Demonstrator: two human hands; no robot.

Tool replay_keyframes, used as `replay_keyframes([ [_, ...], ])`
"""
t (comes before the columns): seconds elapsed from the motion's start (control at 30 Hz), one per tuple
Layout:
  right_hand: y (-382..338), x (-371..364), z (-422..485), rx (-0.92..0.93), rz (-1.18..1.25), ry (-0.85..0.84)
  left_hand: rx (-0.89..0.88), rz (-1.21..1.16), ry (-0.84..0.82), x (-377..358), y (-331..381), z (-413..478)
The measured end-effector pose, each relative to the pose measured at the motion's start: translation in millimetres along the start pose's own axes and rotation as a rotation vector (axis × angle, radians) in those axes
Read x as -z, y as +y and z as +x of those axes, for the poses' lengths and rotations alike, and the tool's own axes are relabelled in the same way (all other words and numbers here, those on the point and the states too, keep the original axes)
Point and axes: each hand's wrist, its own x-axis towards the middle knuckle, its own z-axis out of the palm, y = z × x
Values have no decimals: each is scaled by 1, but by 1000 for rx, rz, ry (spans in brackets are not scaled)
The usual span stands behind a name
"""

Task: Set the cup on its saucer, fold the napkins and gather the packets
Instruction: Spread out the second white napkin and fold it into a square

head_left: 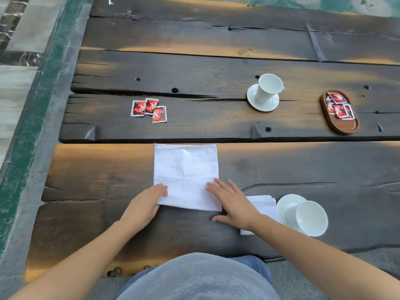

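A white napkin (186,169) lies flat on the near plank, squarish with crease lines. My left hand (147,202) rests on its near left corner, fingers curled over the edge. My right hand (231,202) lies flat on its near right corner, fingers spread. A stack of folded napkins (263,205) sits right of my right hand, partly hidden by the wrist. A white cup (308,215) stands on its saucer (283,203) at the near right. A second cup (268,87) stands on a saucer (263,105) farther back. Three red packets (149,110) lie loose at the middle left.
An oval wooden tray (344,124) at the far right holds several red packets (339,107). The table is dark weathered planks (194,68) with gaps and holes. Its left edge borders grey and green paving (32,105). My lap shows at the bottom.
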Motion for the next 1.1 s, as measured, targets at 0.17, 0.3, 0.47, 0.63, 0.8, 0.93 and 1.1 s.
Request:
replay_keyframes([
  [0.17, 1, -3, 8, -65, -44, 0, 37, -45, 4, 2, 0, -2],
  [0.3, 0, 3, 9, -79, 78, 83, 41, -45, 77, 6, -1, -6],
  [0.47, -3, 7, 7, -167, 173, 127, 159, -195, 171, 7, 0, -16],
  [0.63, -5, 10, 4, -172, 219, 132, 103, -193, 132, 1, -1, -21],
  [0.8, -5, 13, 6, -216, 298, 89, 173, -245, 121, -1, 2, -16],
  [0.93, -6, 14, 11, -291, 316, 134, 205, -195, 169, 1, 1, -11],
  [1.1, -7, 19, 18, -353, 222, 149, 260, -154, 239, -4, -3, -10],
])
